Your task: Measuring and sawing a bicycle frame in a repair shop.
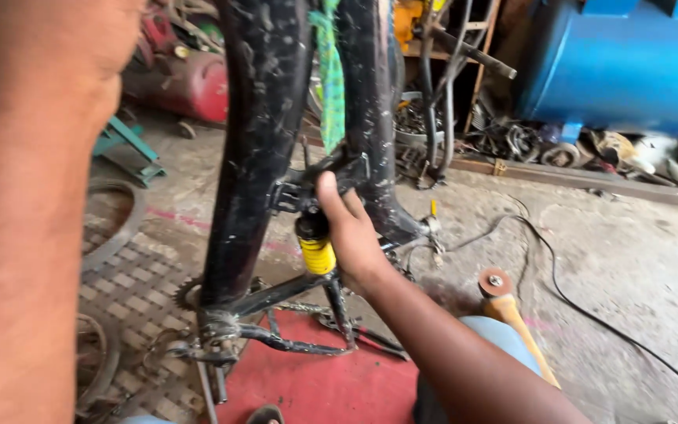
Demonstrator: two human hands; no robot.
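A black, scuffed bicycle frame [264, 141] stands in front of me, its two thick tubes rising out of the top of the picture. Between the tubes sits a shock absorber with a yellow coil spring [317, 253]. My right hand [351, 235] is closed around the shock, thumb pressed up against its black upper mount. Only my left forearm [25, 235] shows, filling the left edge; its hand is out of the picture. A green cloth strip [329, 78] hangs between the tubes. The chainring [187, 294] and crank lie low at the frame's base.
A red mat [315, 389] lies under the frame. An angle grinder with a yellow handle [512, 314] and black cable [590, 314] rests on the concrete at right. A wheel rim [115, 228], teal stand [127, 149], red tank [190, 82] and blue tank [629, 63] surround the spot.
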